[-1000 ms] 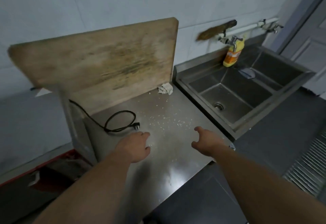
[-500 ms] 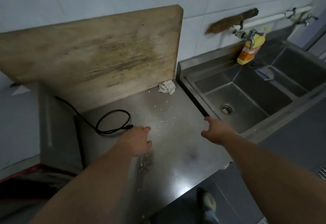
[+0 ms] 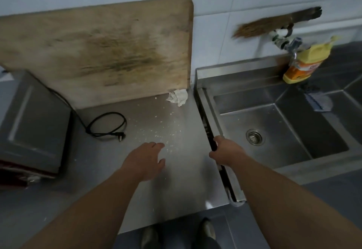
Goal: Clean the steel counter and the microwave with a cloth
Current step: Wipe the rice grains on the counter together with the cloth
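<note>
The steel counter lies in front of me, strewn with pale crumbs in its middle. A crumpled white cloth sits at the back right corner, against the foot of a big wooden board. The grey microwave stands at the left end, its black cord coiled on the counter. My left hand hovers palm down over the crumbs, fingers apart, holding nothing. My right hand is over the counter's right edge by the sink, fingers curled, with nothing in it.
The stained wooden board leans on the tiled wall behind the counter. A steel double sink adjoins on the right, with a tap, a yellow detergent bottle and a hand broom above. My shoes show below.
The view has shifted closer and further over the counter, bringing the microwave into sight. Both hands have reached further in, the right one now at the edge by the sink.
</note>
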The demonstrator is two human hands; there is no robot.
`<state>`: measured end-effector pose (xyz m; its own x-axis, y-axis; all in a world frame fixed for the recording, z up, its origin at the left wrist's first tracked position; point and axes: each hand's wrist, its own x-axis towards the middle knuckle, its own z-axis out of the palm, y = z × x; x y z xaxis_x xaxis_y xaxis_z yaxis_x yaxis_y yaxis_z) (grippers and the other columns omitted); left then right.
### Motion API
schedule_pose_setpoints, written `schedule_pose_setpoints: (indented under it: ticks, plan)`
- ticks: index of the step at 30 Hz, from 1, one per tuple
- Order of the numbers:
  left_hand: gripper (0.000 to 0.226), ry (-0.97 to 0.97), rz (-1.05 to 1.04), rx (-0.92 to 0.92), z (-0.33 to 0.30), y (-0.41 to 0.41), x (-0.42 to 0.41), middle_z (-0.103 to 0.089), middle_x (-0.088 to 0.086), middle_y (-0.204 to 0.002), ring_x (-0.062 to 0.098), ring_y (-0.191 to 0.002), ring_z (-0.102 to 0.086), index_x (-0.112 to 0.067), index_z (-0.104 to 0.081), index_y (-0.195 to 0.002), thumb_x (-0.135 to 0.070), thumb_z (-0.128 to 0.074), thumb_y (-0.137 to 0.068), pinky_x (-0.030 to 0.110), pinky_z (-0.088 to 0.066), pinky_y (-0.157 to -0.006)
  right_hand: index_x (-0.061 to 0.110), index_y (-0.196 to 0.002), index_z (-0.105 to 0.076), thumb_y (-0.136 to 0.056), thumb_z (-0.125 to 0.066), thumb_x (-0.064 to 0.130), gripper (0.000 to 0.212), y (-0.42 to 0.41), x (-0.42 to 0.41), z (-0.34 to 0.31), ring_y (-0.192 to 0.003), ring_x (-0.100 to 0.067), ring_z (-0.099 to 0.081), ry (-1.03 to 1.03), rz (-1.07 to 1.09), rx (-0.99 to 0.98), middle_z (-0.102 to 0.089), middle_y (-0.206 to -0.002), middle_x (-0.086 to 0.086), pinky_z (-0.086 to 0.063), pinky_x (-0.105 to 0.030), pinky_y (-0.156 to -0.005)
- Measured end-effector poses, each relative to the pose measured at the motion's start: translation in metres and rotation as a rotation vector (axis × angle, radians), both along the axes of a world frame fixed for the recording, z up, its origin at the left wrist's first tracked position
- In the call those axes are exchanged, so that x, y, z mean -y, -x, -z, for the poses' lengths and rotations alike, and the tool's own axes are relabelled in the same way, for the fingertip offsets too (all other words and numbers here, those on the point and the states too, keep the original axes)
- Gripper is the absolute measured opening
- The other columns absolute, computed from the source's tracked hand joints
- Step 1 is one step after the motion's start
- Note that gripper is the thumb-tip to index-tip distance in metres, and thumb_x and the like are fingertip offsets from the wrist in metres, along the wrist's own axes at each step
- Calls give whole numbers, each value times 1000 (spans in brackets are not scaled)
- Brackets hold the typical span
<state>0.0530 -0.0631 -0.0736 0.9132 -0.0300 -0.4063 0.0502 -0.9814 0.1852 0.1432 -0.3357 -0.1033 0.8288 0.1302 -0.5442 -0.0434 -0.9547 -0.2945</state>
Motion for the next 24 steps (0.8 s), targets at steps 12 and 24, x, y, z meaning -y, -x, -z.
schedule_pose_setpoints:
  ticks: [12, 24]
  plan:
    - [56, -71, -205, -60, 90, 41, 35, -25, 6, -161, 27, -149, -17, -22, -26, -155, -41, -28, -103, 45, -13, -121, 24, -148, -35, -85, -60, 46, 72, -47, -26, 36, -120, -30, -54, -13, -80, 49, -54, -138, -9, -44, -34, -92]
    - [66, -135, -242, 10, 121, -4, -1, 4, 10, -167, 33, -152, 10, -23, 0, -159, -52, -13, -101, 55, 7, -121, 25, -147, -34, -88, -56, 49, 68, -126, -72, 53, -120, -30, -55, 43, -133, 165, -55, -138, -5, -46, -39, -92]
